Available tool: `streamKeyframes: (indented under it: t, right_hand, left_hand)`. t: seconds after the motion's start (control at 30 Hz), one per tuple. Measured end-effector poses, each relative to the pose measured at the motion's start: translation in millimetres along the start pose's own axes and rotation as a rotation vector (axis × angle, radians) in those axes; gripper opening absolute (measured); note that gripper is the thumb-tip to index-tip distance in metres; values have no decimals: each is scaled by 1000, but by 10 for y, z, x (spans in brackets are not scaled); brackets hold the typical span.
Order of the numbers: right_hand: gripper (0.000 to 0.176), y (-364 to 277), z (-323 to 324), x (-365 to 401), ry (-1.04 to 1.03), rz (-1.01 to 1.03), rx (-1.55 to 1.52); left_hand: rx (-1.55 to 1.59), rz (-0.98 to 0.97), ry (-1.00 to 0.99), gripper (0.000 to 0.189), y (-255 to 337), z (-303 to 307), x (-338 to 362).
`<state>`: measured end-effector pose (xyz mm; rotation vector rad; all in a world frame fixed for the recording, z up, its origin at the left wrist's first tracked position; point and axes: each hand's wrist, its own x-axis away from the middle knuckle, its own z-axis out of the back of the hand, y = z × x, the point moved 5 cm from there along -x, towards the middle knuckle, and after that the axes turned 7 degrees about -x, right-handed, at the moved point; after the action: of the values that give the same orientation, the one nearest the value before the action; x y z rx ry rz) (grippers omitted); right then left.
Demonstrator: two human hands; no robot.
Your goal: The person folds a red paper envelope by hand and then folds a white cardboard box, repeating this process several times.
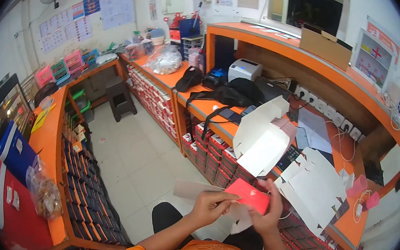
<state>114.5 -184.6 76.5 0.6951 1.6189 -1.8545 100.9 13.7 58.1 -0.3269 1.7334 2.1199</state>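
Observation:
A red, flat-faced piece (pixel 249 195) with a small white mark, perhaps a small box or folded card, is held above my lap. My left hand (pixel 210 208) is closed in a pinch at its lower left edge. Around its right side curls my right hand (pixel 267 211), thumb below and fingers behind. Pale cardboard (pixel 196 190) lies behind and below the hands, partly hidden by them. Just beyond, an open white carton (pixel 260 143) with reddish packs (pixel 285 128) inside stands on the orange counter (pixel 202 106). To its right lies a flattened white carton (pixel 317 193).
On the counter are a white printer (pixel 244 71), a black bag (pixel 240 91), a cap (pixel 189 78), phones (pixel 302 138) and a power strip (pixel 328 109). Stacked red-and-black boxes (pixel 216 158) fill the shelves below. A dark stool (pixel 119 98) stands on the floor ahead.

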Motion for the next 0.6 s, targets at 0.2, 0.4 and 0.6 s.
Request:
streamKeyframes:
  t: [0.2, 0.4, 0.6]
  right_hand:
    - [72, 35, -60, 28, 3, -1, 75]
    - [63, 374, 170, 28, 205, -369, -444]
    - [80, 318, 547, -26, 278, -234, -330]
  left_hand:
    - [-247, -79, 105, 26, 93, -105, -6]
    - [-819, -448, -185, 62, 245, -809, 113]
    - [-888, -343, -89, 65, 113, -773, -689]
